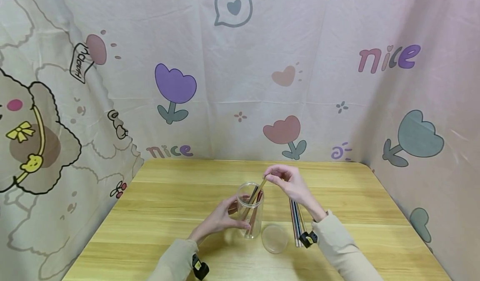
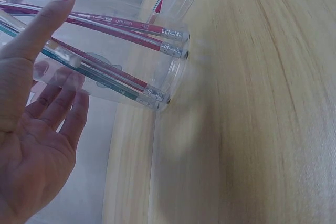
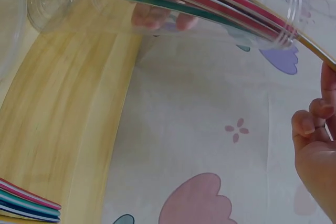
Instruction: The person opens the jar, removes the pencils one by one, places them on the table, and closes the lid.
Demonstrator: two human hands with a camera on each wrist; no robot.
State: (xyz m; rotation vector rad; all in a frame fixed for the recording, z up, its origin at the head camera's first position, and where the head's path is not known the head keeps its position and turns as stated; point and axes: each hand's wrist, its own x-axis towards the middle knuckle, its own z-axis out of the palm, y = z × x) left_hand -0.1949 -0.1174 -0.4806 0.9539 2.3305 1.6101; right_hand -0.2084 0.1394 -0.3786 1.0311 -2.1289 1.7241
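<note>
My left hand (image 1: 221, 217) holds a clear round jar (image 1: 261, 214) upright on the table, thumb and fingers around its wall. Red and green pencils (image 2: 118, 29) stand inside, their eraser ends at the bottom in the left wrist view. With thumb and fingertips, my right hand (image 1: 289, 183) pinches the upper end of a yellow pencil (image 3: 315, 50) above the jar's mouth. That pencil slants down through the opening among the others. A round clear lid (image 1: 275, 240) lies on the table just right of the jar.
Right of the lid, under my right forearm, several more pencils (image 1: 294, 220) lie side by side on the wooden table (image 1: 168, 197). A printed cloth (image 1: 232, 73) hangs behind the table and along its sides.
</note>
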